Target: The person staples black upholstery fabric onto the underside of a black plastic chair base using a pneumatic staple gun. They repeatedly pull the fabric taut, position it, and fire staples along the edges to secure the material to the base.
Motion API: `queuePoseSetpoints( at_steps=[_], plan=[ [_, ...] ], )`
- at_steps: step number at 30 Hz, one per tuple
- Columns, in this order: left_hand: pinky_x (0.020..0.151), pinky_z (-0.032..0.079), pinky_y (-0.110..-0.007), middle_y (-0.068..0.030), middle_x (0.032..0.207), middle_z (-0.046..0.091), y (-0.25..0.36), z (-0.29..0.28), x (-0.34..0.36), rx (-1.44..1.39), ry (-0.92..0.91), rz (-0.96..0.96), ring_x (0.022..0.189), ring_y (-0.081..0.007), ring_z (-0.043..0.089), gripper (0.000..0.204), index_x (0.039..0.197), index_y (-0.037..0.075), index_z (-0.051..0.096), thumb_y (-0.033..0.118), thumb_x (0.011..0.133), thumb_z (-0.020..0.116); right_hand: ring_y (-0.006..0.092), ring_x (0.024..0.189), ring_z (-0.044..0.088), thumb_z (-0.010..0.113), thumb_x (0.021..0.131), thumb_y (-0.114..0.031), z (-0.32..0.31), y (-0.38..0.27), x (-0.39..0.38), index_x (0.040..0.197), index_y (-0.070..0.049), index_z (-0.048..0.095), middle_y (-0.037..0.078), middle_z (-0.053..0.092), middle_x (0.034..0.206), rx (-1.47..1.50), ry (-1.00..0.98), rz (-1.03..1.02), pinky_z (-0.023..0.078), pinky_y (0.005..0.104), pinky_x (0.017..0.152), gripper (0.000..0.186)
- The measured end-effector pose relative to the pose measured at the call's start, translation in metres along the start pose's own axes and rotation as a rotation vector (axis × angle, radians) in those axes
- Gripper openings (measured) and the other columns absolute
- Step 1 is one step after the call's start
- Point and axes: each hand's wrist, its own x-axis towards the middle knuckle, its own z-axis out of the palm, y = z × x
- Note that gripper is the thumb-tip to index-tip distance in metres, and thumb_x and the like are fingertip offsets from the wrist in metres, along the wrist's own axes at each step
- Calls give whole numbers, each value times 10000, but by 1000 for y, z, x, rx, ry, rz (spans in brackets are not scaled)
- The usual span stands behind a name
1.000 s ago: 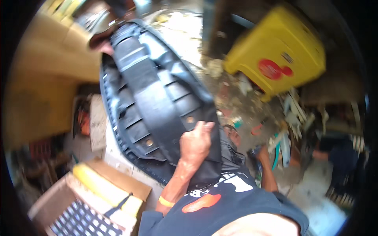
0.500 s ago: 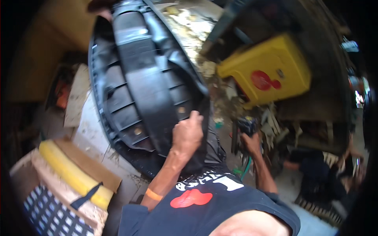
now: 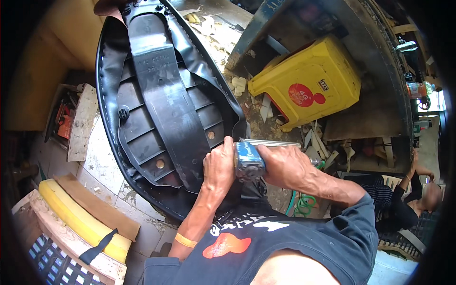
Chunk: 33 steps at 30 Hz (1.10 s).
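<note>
- A long black seat of moulded plastic (image 3: 167, 102) is underside up, in front of the person.
- The left hand (image 3: 219, 164) has its fingers closed on the seat's near right edge.
- The right hand (image 3: 289, 167) has its fingers around a blue and silver metal tool (image 3: 248, 159), just beside this edge.
- A yellow plastic stool (image 3: 339, 71) is right of the seat.

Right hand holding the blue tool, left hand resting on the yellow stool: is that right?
Not quite: the left hand is on the edge of the black seat, not on the yellow stool, as the head view shows. The right hand does hold the blue tool.
</note>
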Motion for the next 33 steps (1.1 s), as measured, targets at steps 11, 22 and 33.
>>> queuePoseSetpoints(
  at_steps=[11,22,33],
  plan=[
    [750,518,-550,-274,891,682,-4,3,6,-113,42,-60,897,-492,678,186,928,-15,616,134,1039,602,449,864,723,768,736,-114,11,26,-7,1214,-34,622,244,741,908,194,57,-115,598,518,743,507],
    [770,544,-512,-261,934,693,-5,-6,-1,-94,3,65,932,-464,694,87,1035,-21,644,20,965,612,471,765,726,759,779,-128,9,1,-1,1072,-8,630,264,724,808,67,-26,27,589,549,698,342],
    [760,573,-559,-300,805,714,4,-26,-27,-12,-127,-121,819,-504,721,216,1097,-23,639,164,989,646,415,828,739,792,737,-131,30,15,-36,1255,-61,651,223,750,906,291,151,-78,607,486,744,541]
  ],
)
